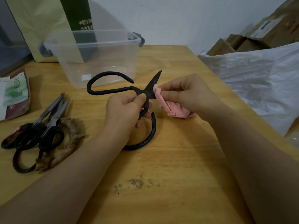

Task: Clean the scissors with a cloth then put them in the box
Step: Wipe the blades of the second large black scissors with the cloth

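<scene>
Head view: your left hand (124, 110) grips the black iron scissors (149, 92); your right hand (186, 96) pinches the pink cloth (174, 109) against their blade.

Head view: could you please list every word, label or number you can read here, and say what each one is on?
"中国": start of the upper white line on the bag; the rest of the line is blurred and cut off.
Lower white line on the bag: too blurred to read.
Packet: print too blurred.
Carton label: too blurred.
Sticker on the box: no text shows.
</scene>
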The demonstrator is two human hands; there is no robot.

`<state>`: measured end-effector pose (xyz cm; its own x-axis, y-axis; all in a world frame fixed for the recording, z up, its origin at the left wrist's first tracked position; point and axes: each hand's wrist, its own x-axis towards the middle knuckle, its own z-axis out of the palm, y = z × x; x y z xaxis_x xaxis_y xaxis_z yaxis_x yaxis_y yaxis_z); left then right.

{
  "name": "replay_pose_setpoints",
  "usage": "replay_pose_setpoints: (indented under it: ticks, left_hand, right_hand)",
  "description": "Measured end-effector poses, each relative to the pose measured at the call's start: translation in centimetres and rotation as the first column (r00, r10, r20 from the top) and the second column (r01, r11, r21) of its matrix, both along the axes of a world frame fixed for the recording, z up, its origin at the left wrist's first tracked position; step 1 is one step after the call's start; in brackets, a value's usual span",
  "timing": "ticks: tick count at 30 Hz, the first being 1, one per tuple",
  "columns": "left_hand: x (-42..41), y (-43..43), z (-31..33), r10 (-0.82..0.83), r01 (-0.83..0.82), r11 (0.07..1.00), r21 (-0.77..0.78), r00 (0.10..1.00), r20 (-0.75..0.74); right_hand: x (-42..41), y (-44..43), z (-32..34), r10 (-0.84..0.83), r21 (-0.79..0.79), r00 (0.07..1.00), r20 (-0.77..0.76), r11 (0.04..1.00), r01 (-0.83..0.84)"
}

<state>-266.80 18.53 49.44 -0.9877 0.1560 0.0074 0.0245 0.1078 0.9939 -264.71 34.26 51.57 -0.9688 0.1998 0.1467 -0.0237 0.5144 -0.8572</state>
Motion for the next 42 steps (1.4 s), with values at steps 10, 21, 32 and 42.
replay_pose_setpoints:
  ticks: [10, 21, 32, 42]
  left_hand:
    - [0.6, 0.3, 0.7, -0.015, 0.005, 0.989, 0.146, 0.998, 0.068]
    - [0.5, 0.2, 0.3, -0.054, 0.042, 0.983, 0.181, 0.997, 0.057]
    - [0.3, 0.6, 0.5, -0.047, 0.023, 0.977, 0.214, 0.993, 0.106]
    - [0.0, 0.1, 0.0, -0.096, 0.088, 0.993, 0.073, 0.988, 0.122]
  right_hand:
    - [-0.3, -0.7, -0.7, 0.001, -0.163, 0.999, -0.048, 0.987, -0.009]
    - [-0.1, 0.3, -0.5, -0.037, -0.358, 0.999, -0.015, 0.933, 0.029]
    - [-0.8, -0.3, -0.6, -0.292, -0.458, 0.954, 0.061, 0.841, 0.287]
    - [0.0, -0.1, 0.4, -0.101, 0.153, 0.947, -0.306, 0.976, 0.154]
